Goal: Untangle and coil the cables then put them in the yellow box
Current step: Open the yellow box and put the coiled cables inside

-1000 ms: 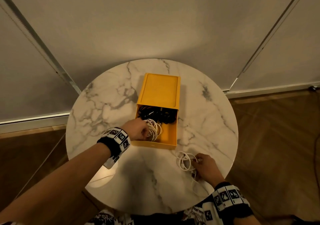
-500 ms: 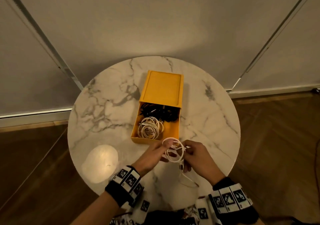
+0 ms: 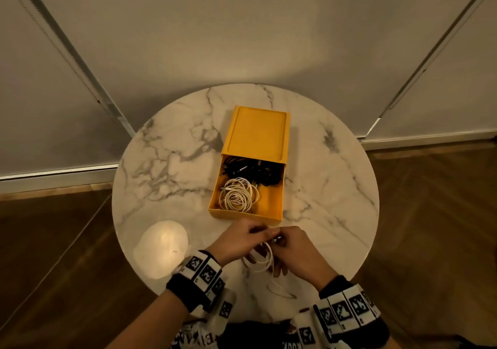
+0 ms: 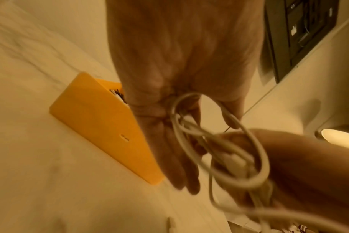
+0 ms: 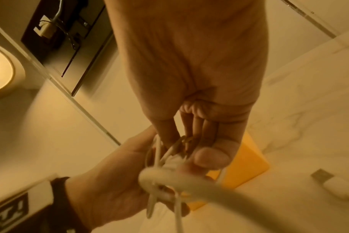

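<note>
The yellow box sits open at the middle of the round marble table, holding a coiled white cable and a bundle of black cables. Just in front of the box, both hands hold a loose white cable above the table. My left hand pinches its loops from the left and my right hand pinches them from the right. In the left wrist view the white cable loops between both hands. Its USB plug dangles free in the right wrist view.
A bright reflection of a lamp lies on the table's near left. Walls with metal strips stand behind the table, and wooden floor surrounds it. The yellow box lies beyond the fingers in the left wrist view.
My left hand left the box, where a white coil now lies, and joined my right hand on the other white cable. Both hands lifted it and drew nearer to me.
</note>
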Demonstrator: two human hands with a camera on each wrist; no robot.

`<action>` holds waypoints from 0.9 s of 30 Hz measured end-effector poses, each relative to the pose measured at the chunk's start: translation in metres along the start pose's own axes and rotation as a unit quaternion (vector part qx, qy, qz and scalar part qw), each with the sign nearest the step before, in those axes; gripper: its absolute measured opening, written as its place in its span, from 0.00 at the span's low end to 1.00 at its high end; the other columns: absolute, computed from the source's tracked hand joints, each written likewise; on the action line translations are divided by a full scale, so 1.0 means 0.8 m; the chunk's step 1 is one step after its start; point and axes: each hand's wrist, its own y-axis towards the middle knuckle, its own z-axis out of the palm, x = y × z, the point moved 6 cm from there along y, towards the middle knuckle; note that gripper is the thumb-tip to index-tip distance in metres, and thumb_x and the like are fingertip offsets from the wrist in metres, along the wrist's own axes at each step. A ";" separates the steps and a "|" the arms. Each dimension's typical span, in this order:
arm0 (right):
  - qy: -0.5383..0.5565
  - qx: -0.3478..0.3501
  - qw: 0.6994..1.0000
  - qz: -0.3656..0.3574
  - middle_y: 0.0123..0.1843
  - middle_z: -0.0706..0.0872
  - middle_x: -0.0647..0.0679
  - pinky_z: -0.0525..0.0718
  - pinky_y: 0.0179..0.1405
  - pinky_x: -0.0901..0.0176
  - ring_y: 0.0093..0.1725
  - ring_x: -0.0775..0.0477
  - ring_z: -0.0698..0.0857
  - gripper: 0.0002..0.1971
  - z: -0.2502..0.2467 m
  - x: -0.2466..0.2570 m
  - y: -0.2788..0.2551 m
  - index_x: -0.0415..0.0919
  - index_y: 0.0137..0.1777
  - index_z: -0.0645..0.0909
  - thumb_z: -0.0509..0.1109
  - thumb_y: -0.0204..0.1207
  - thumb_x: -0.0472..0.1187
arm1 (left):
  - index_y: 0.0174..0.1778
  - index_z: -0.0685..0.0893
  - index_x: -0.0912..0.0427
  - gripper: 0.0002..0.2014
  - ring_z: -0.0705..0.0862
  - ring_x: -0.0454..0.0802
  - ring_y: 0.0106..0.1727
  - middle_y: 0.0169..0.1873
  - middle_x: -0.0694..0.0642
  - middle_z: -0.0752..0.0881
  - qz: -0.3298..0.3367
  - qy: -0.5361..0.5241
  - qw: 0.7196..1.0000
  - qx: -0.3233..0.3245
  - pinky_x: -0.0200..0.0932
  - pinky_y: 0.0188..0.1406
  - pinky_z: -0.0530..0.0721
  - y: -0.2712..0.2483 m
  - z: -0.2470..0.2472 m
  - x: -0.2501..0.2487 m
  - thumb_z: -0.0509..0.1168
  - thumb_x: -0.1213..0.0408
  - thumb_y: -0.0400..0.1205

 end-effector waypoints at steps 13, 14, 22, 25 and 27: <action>0.244 0.060 0.965 0.081 0.37 0.89 0.32 0.88 0.33 0.52 0.35 0.33 0.90 0.10 0.018 -0.010 0.007 0.34 0.62 0.76 0.62 0.83 0.30 | 0.24 0.82 0.66 0.21 0.74 0.44 0.23 0.18 0.58 0.79 0.025 -0.020 0.981 -0.193 0.44 0.27 0.73 0.004 -0.020 0.022 0.72 0.56 0.80; 0.247 0.038 0.964 0.085 0.38 0.89 0.30 0.88 0.34 0.51 0.36 0.31 0.90 0.11 0.012 -0.015 0.007 0.35 0.63 0.74 0.64 0.81 0.29 | 0.25 0.84 0.64 0.20 0.76 0.44 0.23 0.19 0.59 0.81 0.024 -0.017 0.978 -0.206 0.45 0.28 0.75 0.005 -0.021 0.023 0.71 0.56 0.80; 0.220 -0.004 0.972 0.081 0.43 0.89 0.27 0.91 0.44 0.47 0.40 0.34 0.91 0.07 -0.016 -0.031 0.006 0.23 0.49 0.84 0.73 0.72 0.24 | 0.22 0.76 0.50 0.21 0.73 0.36 0.23 0.17 0.43 0.77 0.058 -0.011 0.981 -0.187 0.31 0.27 0.70 0.011 0.016 0.010 0.69 0.56 0.82; 0.215 -0.004 0.973 0.078 0.45 0.91 0.31 0.91 0.45 0.48 0.44 0.33 0.91 0.09 -0.027 -0.035 -0.003 0.26 0.52 0.87 0.73 0.73 0.25 | 0.39 0.91 0.56 0.11 0.89 0.45 0.37 0.33 0.50 0.91 0.052 -0.053 0.988 -0.139 0.39 0.39 0.85 0.019 0.033 0.014 0.73 0.52 0.78; 0.207 0.020 0.974 0.090 0.44 0.91 0.31 0.91 0.42 0.52 0.41 0.36 0.92 0.08 -0.034 -0.038 -0.008 0.28 0.52 0.87 0.73 0.74 0.26 | 0.43 0.92 0.59 0.14 0.90 0.55 0.41 0.37 0.56 0.92 0.031 -0.079 0.988 -0.126 0.48 0.42 0.87 0.025 0.036 0.024 0.75 0.51 0.74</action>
